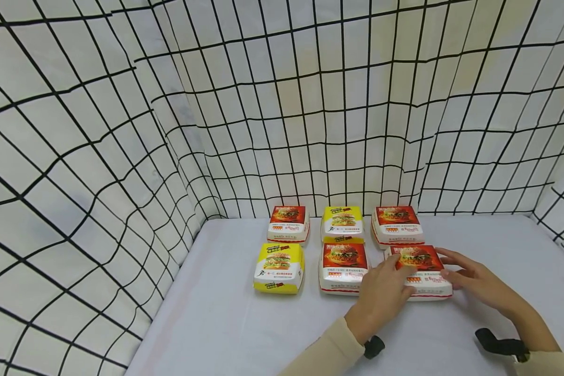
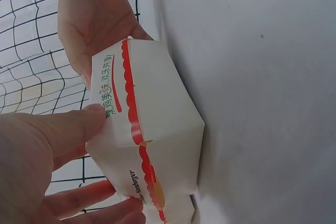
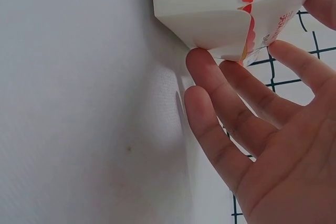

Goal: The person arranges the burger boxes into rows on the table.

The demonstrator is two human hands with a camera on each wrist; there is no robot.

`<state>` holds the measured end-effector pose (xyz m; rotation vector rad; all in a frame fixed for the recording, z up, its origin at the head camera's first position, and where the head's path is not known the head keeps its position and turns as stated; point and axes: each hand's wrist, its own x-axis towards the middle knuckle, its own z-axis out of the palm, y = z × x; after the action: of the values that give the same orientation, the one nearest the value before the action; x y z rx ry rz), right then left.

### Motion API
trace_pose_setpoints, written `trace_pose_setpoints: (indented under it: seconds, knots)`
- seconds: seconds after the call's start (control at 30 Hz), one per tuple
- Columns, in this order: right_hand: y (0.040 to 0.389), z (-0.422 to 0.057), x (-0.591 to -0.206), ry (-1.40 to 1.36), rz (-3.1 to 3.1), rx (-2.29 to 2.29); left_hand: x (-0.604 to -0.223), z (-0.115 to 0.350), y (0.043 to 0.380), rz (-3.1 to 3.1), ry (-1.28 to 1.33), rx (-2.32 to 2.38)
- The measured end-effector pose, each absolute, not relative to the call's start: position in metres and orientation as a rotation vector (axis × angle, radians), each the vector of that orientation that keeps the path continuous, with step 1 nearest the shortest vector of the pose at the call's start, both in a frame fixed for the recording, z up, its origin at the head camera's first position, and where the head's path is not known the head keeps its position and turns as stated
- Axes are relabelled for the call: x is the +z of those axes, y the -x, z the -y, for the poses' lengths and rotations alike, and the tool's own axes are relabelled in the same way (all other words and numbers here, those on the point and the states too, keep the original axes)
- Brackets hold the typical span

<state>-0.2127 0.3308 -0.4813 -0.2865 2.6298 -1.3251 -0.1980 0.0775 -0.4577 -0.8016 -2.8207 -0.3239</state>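
At the front right of the table stands a white and red hamburger box [image 1: 425, 284] with a burger picture on its lid, between both hands. My left hand [image 1: 384, 287] grips its left side: the thumb lies on the front face, and other fingers reach over the lid and left side. My right hand [image 1: 481, 284] touches the right side with nearly straight, spread fingers [image 3: 231, 108]; its little finger is off the box. In the left wrist view the hamburger box [image 2: 163, 93] shows its white lower wall and red scalloped edge. Its far side is hidden.
To the left stand another red hamburger box [image 1: 343, 282] and a yellow one [image 1: 278, 266]. Behind is a row with a red box [image 1: 289, 224], a yellow box [image 1: 342, 222] and a red box [image 1: 397, 224]. A black-gridded white cloth [image 1: 310, 130] hangs behind the white table [image 1: 216, 313].
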Motion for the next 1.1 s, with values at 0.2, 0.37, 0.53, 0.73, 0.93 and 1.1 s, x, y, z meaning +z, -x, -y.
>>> trace_pose_setpoints:
  seconds: [0.2,0.37,0.53,0.73,0.93,1.1]
  knots:
    - [0.2112,-0.3318,-0.4816,0.277,-2.624,-1.327,-0.4587,-0.0787,0.198,2.824,0.806,-0.302]
    - [0.2097,-0.3334,-0.4825,0.28,-2.626,-1.335,-0.4589,-0.08,0.1971,2.829,0.806,-0.31]
    - [0.2096,-0.3348,-0.4838,0.276,-2.628,-1.335,-0.4581,-0.0808,0.197,2.829,0.801,-0.31]
    - [0.2104,-0.3346,-0.4843,0.262,-2.615,-1.342,-0.4571,-0.0801,0.1977,2.821,0.809,-0.306]
    - [0.2109,-0.3322,-0.4857,0.246,-2.599,-1.342,-0.4577,-0.0771,0.1977,2.825,0.824,-0.321]
    - [0.2097,-0.3318,-0.4863,0.252,-2.604,-1.334,-0.4584,-0.075,0.1979,2.824,0.834,-0.302]
